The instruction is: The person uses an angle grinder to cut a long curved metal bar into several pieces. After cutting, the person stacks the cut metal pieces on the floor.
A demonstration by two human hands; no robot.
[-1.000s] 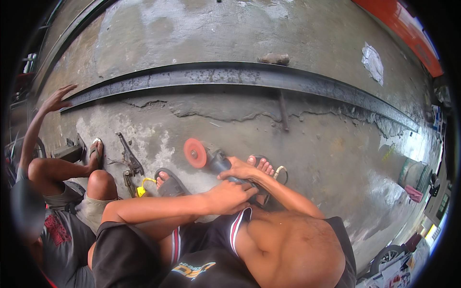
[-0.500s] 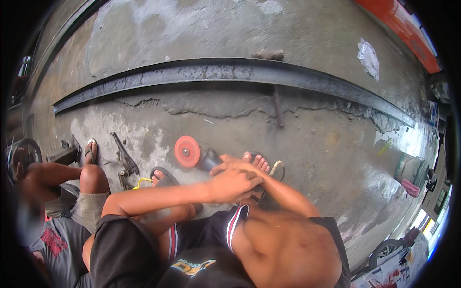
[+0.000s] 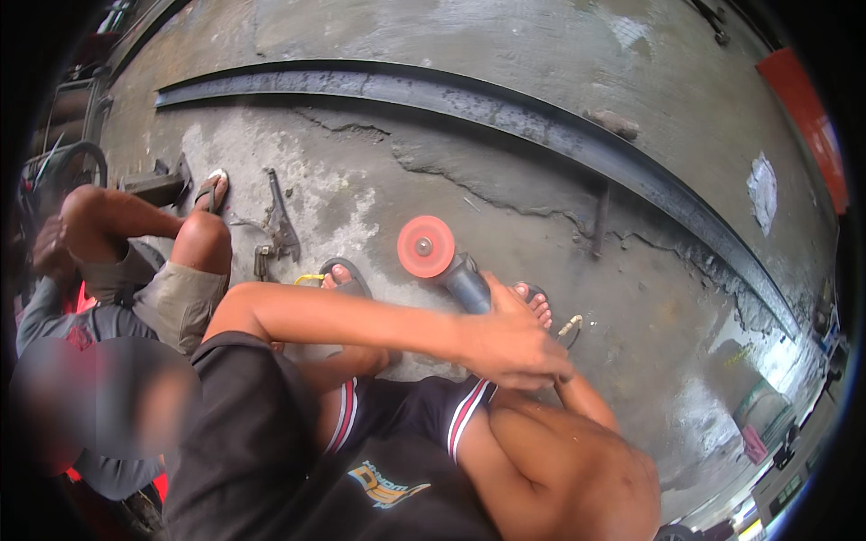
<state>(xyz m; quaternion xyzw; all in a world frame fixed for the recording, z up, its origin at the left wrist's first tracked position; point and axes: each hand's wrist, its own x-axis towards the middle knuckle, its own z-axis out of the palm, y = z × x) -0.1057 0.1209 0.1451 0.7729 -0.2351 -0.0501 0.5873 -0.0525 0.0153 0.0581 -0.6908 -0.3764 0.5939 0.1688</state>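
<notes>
While the left hand (image 3: 516,347) lies half-curled over the rear of the dark, tubular grinder (image 3: 469,287), I can't tell how firmly it holds; the right hand is hard to make out behind it, its grip unreadable. The grinder's flat red disc (image 3: 424,245) hangs over rough, cracked concrete (image 3: 654,316). The left forearm (image 3: 361,314) crosses level. Beyond the grinder lies a long grey metal beam (image 3: 487,106); nearer than it, a black shirt (image 3: 361,505) bears coloured lettering.

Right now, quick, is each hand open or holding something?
Left hand: can't tell if open or closed; its palm is hidden.
Right hand: partly hidden, seems closed on the angle grinder.
</notes>
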